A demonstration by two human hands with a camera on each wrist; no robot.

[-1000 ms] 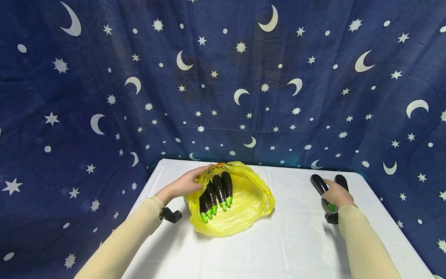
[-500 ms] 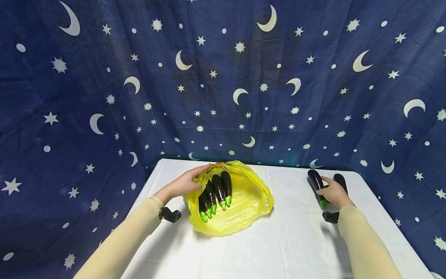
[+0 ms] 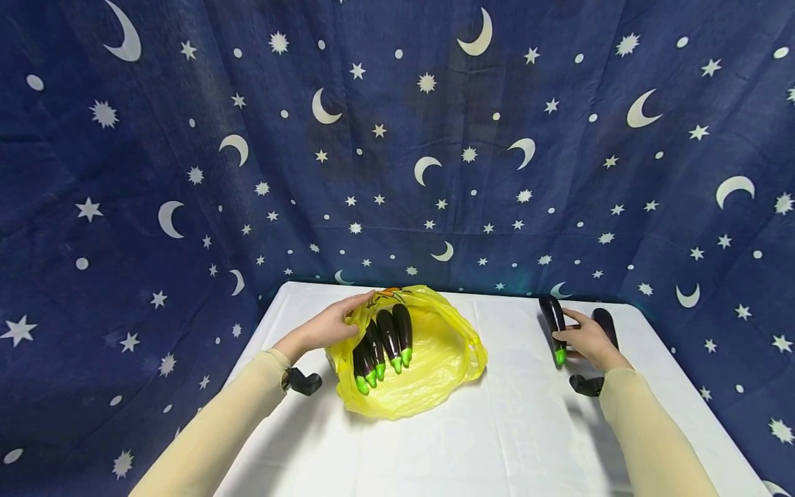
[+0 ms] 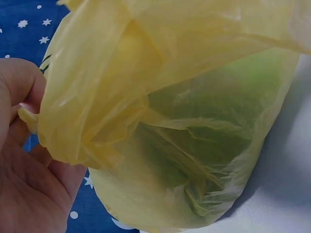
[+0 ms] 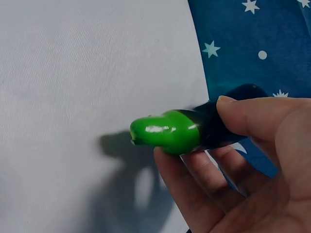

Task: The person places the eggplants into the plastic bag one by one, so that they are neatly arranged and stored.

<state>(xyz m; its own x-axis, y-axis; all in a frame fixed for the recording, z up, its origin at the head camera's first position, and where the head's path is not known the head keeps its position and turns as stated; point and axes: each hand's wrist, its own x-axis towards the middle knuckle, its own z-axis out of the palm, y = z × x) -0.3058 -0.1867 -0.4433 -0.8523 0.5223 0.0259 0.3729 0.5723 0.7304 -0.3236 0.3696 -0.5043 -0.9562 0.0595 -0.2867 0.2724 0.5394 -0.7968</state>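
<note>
My right hand point(image 3: 593, 342) grips a dark purple eggplant point(image 3: 551, 317) with a green stem end, at the right of the table. In the right wrist view the thumb lies on top of this eggplant point(image 5: 170, 131) and the fingers curl beneath; its shadow falls on the cloth. A second eggplant point(image 3: 605, 323) lies just beyond that hand, partly hidden by it. On the left, a yellow plastic bag point(image 3: 437, 386) gapes toward me with several eggplants point(image 3: 390, 335) inside. My left hand point(image 3: 326, 326) holds the bag's upper left rim, and the left wrist view shows the film point(image 4: 102, 97) between its fingers.
A white cloth point(image 3: 447, 455) covers the table. Behind and at both sides hangs a dark blue curtain point(image 3: 397, 172) with moons and stars. Black wrist mounts point(image 3: 302, 382) sit on both forearms.
My right hand has brought its eggplant up and to the left, away from the other one, and the eggplant now stands more upright in view. The left hand and bag stay put.
</note>
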